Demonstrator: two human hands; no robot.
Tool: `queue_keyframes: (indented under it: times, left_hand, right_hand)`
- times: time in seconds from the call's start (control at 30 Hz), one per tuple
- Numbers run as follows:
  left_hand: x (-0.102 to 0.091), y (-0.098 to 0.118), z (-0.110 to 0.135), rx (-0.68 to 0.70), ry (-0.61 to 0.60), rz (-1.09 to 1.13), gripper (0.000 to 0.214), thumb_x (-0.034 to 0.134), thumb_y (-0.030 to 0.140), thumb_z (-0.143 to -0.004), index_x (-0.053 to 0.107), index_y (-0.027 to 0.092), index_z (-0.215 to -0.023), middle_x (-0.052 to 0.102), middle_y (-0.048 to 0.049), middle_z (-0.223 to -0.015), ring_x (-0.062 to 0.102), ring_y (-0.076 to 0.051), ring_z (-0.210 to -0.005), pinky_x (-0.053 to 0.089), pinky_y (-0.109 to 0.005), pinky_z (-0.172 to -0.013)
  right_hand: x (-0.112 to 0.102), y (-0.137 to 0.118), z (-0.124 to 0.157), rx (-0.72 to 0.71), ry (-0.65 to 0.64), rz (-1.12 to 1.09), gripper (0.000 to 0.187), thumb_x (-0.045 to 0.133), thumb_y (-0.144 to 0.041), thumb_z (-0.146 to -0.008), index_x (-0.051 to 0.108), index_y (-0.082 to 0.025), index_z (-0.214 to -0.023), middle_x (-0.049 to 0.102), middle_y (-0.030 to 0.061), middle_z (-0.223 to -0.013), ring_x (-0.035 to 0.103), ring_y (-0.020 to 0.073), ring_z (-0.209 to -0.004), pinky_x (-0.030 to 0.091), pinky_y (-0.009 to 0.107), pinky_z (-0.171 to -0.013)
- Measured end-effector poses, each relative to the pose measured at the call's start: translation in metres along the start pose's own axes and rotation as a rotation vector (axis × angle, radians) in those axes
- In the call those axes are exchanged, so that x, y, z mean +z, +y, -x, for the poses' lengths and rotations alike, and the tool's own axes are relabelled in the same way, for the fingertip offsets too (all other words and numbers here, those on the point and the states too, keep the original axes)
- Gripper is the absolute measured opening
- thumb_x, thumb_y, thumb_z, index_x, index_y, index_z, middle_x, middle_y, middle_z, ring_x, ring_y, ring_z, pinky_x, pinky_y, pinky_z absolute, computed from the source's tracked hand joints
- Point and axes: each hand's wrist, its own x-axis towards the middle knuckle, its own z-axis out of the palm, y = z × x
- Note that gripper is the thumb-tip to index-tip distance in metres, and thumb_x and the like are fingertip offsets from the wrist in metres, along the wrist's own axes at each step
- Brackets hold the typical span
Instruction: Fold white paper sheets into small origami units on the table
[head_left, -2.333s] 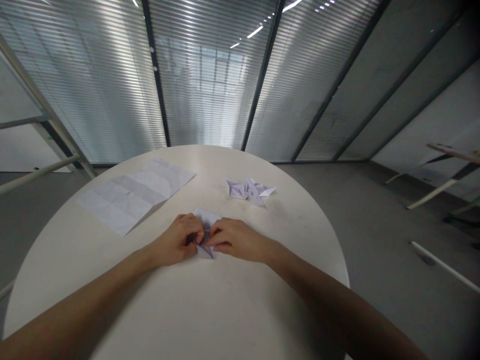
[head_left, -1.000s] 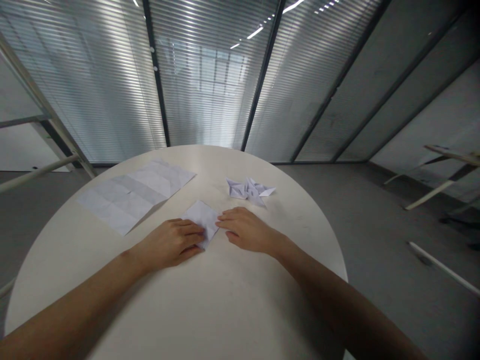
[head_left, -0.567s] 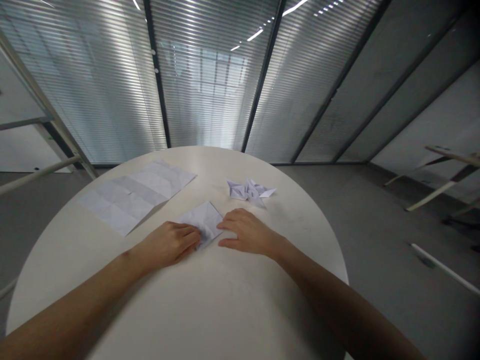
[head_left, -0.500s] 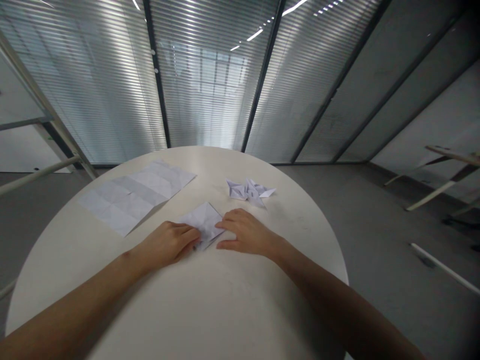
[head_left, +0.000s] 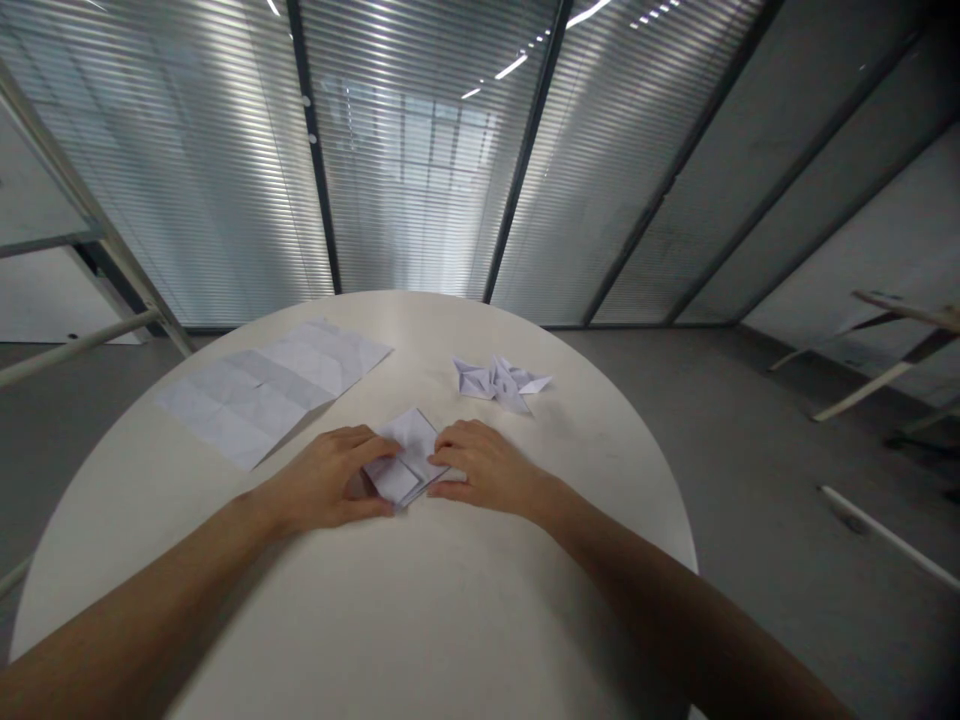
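Folded paper square (head_left: 396,482) on the desk (head_left: 420,620), corner pointing away, no clear long axis. Left hand (head_left: 326,478), thumb and fingers spread, touches its left side; right hand (head_left: 484,468) touches its right corner, pinch indeterminate.

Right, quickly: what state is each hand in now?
Left hand: open, touching the left side of the folded paper.
Right hand: at the paper's right corner; open or closed cannot be told.

Folded ppr (head_left: 409,464) – wht, tbl (head_left: 420,610) – off-wht, blinds (head_left: 412,130) striped gry
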Motion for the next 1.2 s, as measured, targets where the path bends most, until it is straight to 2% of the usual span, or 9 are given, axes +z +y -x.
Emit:
queue_keyframes:
  times: [0.2, 0.4, 0.5, 0.63, 0.77, 0.87, 1.0, 1.1, 1.2]
  left_hand:
    - [0.003, -0.001, -0.003, 0.041, -0.013, 0.031, 0.056, 0.068, 0.054, -0.070, 0.058, 0.020, -0.114, 0.064, -0.0099, -0.106, 0.058, -0.024, -0.097, 0.045, -0.038, -0.088]
    - [-0.001, -0.001, -0.002, 0.038, -0.014, 0.103, 0.040, 0.059, 0.042, -0.082, 0.057, 0.020, -0.116, 0.064, -0.0093, -0.107, 0.058, -0.021, -0.097, 0.045, -0.034, -0.087]
    - [0.001, -0.003, -0.001, -0.038, 0.002, 0.102, 0.038, 0.055, 0.040, -0.085, 0.057, 0.020, -0.117, 0.064, -0.0088, -0.104, 0.059, -0.020, -0.094, 0.046, -0.031, -0.083]
    - [0.010, -0.011, -0.001, -0.178, 0.110, 0.093, 0.030, 0.042, 0.033, -0.092, 0.058, 0.018, -0.114, 0.065, -0.0075, -0.092, 0.060, -0.016, -0.078, 0.047, -0.027, -0.072]
    - [0.017, -0.017, -0.001, -0.282, 0.183, 0.077, 0.031, 0.042, 0.030, -0.091, 0.055, 0.019, -0.117, 0.065, -0.0044, -0.084, 0.060, -0.015, -0.070, 0.046, -0.024, -0.064]
    - [0.018, -0.015, -0.001, -0.273, 0.175, 0.013, 0.040, 0.044, 0.026, -0.090, 0.047, 0.021, -0.129, 0.064, -0.0049, -0.092, 0.060, -0.015, -0.073, 0.047, -0.024, -0.066]
    - [0.021, -0.013, -0.002, -0.252, 0.157, -0.069, 0.050, 0.042, 0.020, -0.089, 0.036, 0.027, -0.138, 0.057, -0.0075, -0.114, 0.059, -0.018, -0.090, 0.049, -0.029, -0.078]
    - [0.024, -0.013, -0.002, -0.221, 0.129, -0.172, 0.045, 0.043, 0.019, -0.089, 0.046, 0.031, -0.132, 0.053, -0.0073, -0.122, 0.057, -0.020, -0.096, 0.048, -0.035, -0.083]
    - [0.024, -0.012, -0.004, -0.170, 0.097, -0.265, 0.034, 0.044, 0.020, -0.089, 0.061, 0.032, -0.116, 0.055, -0.0065, -0.123, 0.054, -0.024, -0.101, 0.045, -0.042, -0.087]
  right_hand:
    - [0.003, 0.003, -0.002, -0.009, 0.013, -0.015, 0.030, 0.055, -0.043, -0.087, 0.067, -0.017, -0.096, 0.067, 0.0084, -0.097, 0.057, 0.0196, -0.095, 0.040, 0.033, -0.086]
    - [0.003, 0.002, -0.004, 0.064, 0.001, 0.022, 0.030, 0.043, -0.033, -0.095, 0.066, -0.015, -0.089, 0.067, 0.0073, -0.088, 0.058, 0.0183, -0.087, 0.040, 0.032, -0.082]
    - [0.003, 0.003, -0.004, 0.092, 0.010, -0.012, 0.029, 0.041, -0.030, -0.096, 0.064, -0.014, -0.087, 0.066, 0.0071, -0.087, 0.057, 0.0173, -0.086, 0.040, 0.030, -0.080]
    - [0.003, 0.004, -0.005, 0.150, 0.027, -0.053, 0.025, 0.043, -0.027, -0.095, 0.062, -0.014, -0.089, 0.064, 0.0069, -0.090, 0.056, 0.0161, -0.088, 0.040, 0.030, -0.082]
    - [0.006, 0.002, -0.007, 0.255, 0.042, -0.005, 0.023, 0.046, -0.029, -0.094, 0.062, -0.014, -0.086, 0.063, 0.0064, -0.094, 0.055, 0.0167, -0.089, 0.038, 0.031, -0.083]
    - [0.011, -0.001, -0.009, 0.327, 0.093, 0.037, 0.023, 0.050, -0.033, -0.092, 0.062, -0.016, -0.081, 0.061, 0.0054, -0.094, 0.053, 0.0173, -0.090, 0.037, 0.032, -0.084]
    - [0.017, -0.004, -0.011, 0.419, 0.142, 0.101, 0.023, 0.056, -0.036, -0.087, 0.061, -0.017, -0.076, 0.060, 0.0057, -0.094, 0.052, 0.0195, -0.093, 0.036, 0.035, -0.086]
    - [0.018, -0.005, -0.011, 0.479, 0.167, 0.108, 0.021, 0.062, -0.039, -0.083, 0.061, -0.018, -0.082, 0.061, 0.0067, -0.097, 0.053, 0.0217, -0.096, 0.036, 0.037, -0.087]
    - [0.018, -0.004, -0.011, 0.470, 0.190, 0.076, 0.025, 0.063, -0.037, -0.082, 0.061, -0.020, -0.100, 0.061, 0.0076, -0.107, 0.052, 0.0232, -0.102, 0.037, 0.038, -0.090]
